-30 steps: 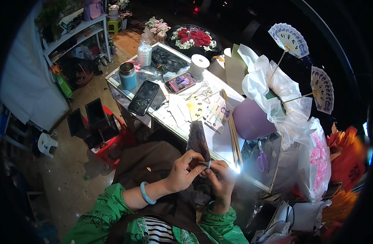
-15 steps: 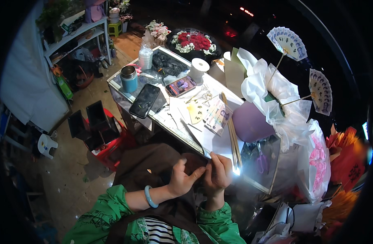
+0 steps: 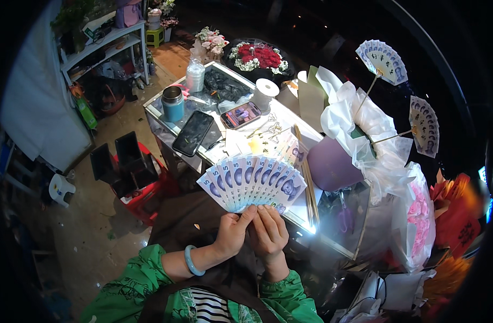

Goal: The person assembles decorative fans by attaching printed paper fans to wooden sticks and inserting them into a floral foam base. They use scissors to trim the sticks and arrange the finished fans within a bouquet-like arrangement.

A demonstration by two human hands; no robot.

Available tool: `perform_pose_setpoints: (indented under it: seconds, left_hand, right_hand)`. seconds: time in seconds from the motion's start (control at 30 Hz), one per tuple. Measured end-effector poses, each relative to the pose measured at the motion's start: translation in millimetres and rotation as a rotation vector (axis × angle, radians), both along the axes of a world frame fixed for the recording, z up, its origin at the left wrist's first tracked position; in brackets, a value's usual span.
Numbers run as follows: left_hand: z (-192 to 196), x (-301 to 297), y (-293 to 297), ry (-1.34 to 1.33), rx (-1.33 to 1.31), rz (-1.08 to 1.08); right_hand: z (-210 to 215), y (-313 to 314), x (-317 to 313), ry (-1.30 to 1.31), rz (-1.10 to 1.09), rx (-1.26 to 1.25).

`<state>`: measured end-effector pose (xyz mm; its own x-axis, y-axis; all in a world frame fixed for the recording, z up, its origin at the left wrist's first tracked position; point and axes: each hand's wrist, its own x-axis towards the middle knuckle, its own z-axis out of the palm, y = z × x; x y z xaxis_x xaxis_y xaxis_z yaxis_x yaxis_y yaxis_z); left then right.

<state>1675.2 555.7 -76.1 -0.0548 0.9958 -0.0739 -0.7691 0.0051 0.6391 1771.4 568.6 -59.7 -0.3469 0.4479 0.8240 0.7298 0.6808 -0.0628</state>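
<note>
A fan of several purple-blue banknotes [image 3: 252, 180] spreads upward between my hands, its faces toward me. My left hand [image 3: 234, 230], with a pale bangle on the wrist, pinches the narrow base of the fan. Beside it, my right hand [image 3: 269, 231] grips the same base with bent fingers. Just beyond the fan lie a yellow fan-shaped card [image 3: 260, 144] and more banknotes [image 3: 292, 152], partly covered by it. Thin sticks [image 3: 311, 207] lie along the table's right part, next to a purple round form [image 3: 333, 164].
Two finished banknote fans on sticks [image 3: 382, 59] rise from a white-wrapped bouquet [image 3: 346, 116] at the right. On the table [image 3: 217, 156] are a black phone [image 3: 193, 133], a lit phone [image 3: 241, 115], a blue jar [image 3: 173, 105] and a white roll [image 3: 265, 92]. Purple scissors [image 3: 344, 218] lie near its right corner.
The banknotes, seen edge-on before, have turned face-up as a wide fan. My hands have drawn together at its base, the left one closing its fingers.
</note>
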Motion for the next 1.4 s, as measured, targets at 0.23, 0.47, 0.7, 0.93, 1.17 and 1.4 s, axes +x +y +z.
perform_pose_setpoints:
  seconds: [0.23, 0.47, 0.7, 0.93, 1.17, 1.4]
  left_hand:
    - [-9, -6, 8, 0.002, 0.019, -0.091]
    - [-4, -11, 12, 0.093, 0.032, -0.129]
    - [-1, -13, 11, 0.109, 0.064, -0.184]
    - [-1, -13, 11, 0.092, 0.044, -0.197]
    - [2, -13, 9, 0.131, 0.068, -0.213]
    - [-2, -12, 9, 0.097, 0.034, -0.208]
  right_hand:
    - [13, -10, 2, 0.119, 0.041, -0.214]
    - [20, -11, 20, 0.358, -0.054, -0.185]
    - [41, 11, 64, 1.103, 0.197, -0.761]
    - [37, 5, 58, 1.062, 0.123, -0.699]
    - [37, 4, 53, 1.059, 0.178, -0.727]
    - [39, -4, 51, 0.784, 0.169, -0.566]
